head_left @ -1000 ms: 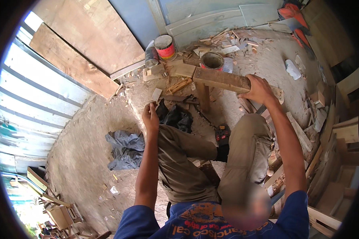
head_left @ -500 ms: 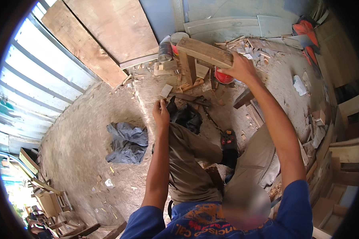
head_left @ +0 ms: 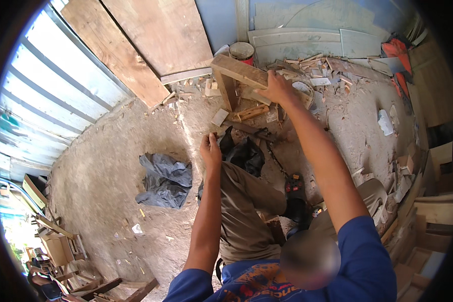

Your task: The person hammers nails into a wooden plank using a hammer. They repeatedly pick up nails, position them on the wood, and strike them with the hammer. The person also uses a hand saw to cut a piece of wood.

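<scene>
My right hand is closed round the right end of a thick wooden beam. A second wooden piece runs down from the beam's left end, so the two make a corner. My left hand is raised above my left knee, its fingers pinched together. Whatever lies between those fingers, if anything, is too small to make out. Just beyond its fingertips, a pale rectangular piece lies on the ground. A black plastic bag is on the ground to the right of my left hand.
A grey plastic sheet lies on the floor at left. Buckets and wood scraps stand and lie at the back. Large boards lean by the corrugated metal wall. Wooden furniture parts are stacked at right.
The beam has shifted left with my right hand still on it, uncovering more of the bucket behind. My left hand stays pinched, slightly lower. The whole view has turned a little.
</scene>
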`<state>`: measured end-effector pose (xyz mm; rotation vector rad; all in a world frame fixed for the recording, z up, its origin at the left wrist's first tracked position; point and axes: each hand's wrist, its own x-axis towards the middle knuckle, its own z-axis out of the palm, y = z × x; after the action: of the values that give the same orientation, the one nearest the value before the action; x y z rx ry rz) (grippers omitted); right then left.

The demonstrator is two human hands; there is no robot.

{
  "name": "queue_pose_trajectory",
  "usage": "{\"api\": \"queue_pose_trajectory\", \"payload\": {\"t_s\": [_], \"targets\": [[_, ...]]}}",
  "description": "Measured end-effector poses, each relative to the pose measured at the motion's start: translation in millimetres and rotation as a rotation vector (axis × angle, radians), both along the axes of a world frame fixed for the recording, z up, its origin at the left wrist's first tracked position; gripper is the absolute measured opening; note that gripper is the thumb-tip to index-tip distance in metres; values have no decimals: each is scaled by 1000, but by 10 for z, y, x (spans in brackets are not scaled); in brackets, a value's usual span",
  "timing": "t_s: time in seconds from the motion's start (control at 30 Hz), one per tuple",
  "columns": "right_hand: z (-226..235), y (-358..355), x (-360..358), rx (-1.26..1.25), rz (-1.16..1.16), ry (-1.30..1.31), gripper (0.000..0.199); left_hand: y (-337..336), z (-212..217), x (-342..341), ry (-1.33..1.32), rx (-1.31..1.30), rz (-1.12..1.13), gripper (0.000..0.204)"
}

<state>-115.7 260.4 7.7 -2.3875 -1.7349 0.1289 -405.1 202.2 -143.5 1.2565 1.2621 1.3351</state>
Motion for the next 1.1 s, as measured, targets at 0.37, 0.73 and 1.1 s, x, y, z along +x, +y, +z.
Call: {"api": "queue_pose_trajectory", "payload": {"t_s": [0.37, 0.73, 1.1], "targets": [[-103, -124, 318, 34, 160, -81, 96, 139, -106, -62, 42, -38, -4, 32], [27, -610, 927, -12, 66, -28, 96, 140, -38, 31, 51, -119, -124, 32], [-33, -995, 1066, 139, 1, 43, 99, 36, 122, 161, 155, -2, -134, 29]]}}
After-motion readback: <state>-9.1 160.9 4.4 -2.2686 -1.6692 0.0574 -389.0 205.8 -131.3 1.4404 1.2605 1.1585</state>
